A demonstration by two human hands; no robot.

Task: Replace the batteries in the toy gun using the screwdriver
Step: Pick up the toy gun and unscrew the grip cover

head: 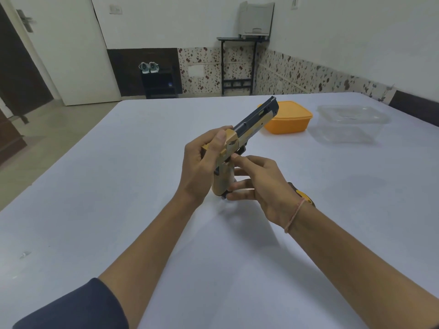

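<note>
Left hand fingers: the left hand (202, 167) grasps the rear of the toy gun (251, 124). Its thumb lies along the tan back end and the other fingers (219, 141) curl round the far side, mostly hidden. This looks like the steadying grip.
Right hand fingers: the right hand (263, 186) holds nothing. Its fingers (240, 186) are nearly straight, with the tips against the front and lower part of the grip and the upper tip near the trigger guard. They are probably feeling for the battery cover or its screw.
Toy gun: it is held between both hands above the middle of the counter (118, 186), grip down and muzzle tilted up and away. That turns the grip's side toward the person. I cannot tell whether the butt touches the cloth.
Battery cover: no screw, cover or battery is visible, so the compartment seems not yet opened.
Screwdriver: the screwdriver (306, 197) lies on the counter just behind the right wrist, with only its yellow-and-black handle showing. Neither hand touches it, though it is close enough for the right hand to pick up.
Containers: an orange container (292, 119) and a clear container (351, 124) stand beyond the muzzle, well apart from the hands. Their contents cannot be made out.
Step in hand: likely inspecting the gun and finding the fastener before any tool work.
</note>
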